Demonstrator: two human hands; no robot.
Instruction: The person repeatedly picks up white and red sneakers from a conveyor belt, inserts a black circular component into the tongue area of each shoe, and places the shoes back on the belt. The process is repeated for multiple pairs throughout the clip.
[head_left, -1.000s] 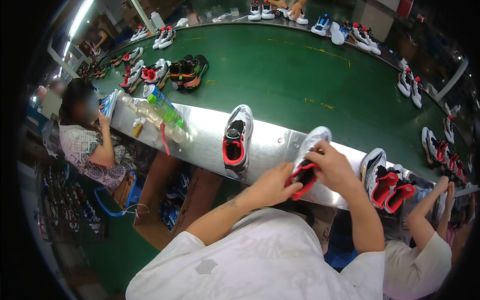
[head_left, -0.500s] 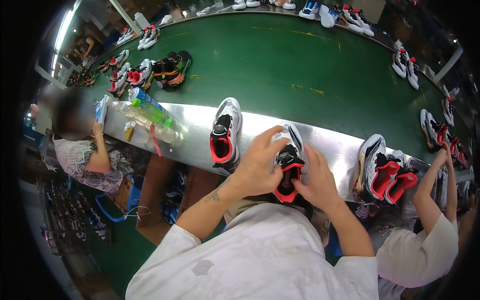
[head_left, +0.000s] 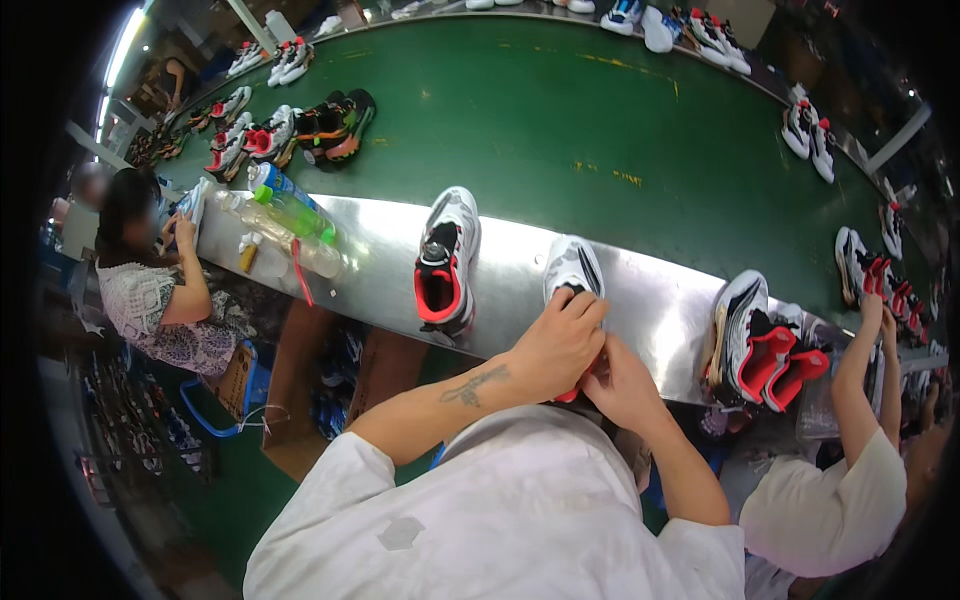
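Left hand (head_left: 560, 345): fingers curled onto the white-and-red shoe (head_left: 573, 266) at its opening; the exact part pinched is hidden.
Right hand (head_left: 622, 385): fingers bent beside the opening; firm grip or light touch, I cannot tell.
Shoe position: directly before me, toe pointing away over the metal surface (head_left: 515, 300), heel end toward my body.
Tip risk: heel sits near the close edge; if both hands loosen together, it could drop toward me.
Collar risk: uneven pulling might crease or twist the opening; my own fingers block the check.
Knock risk: a wide sideways swing could catch the single shoe (head_left: 450, 240) at left.
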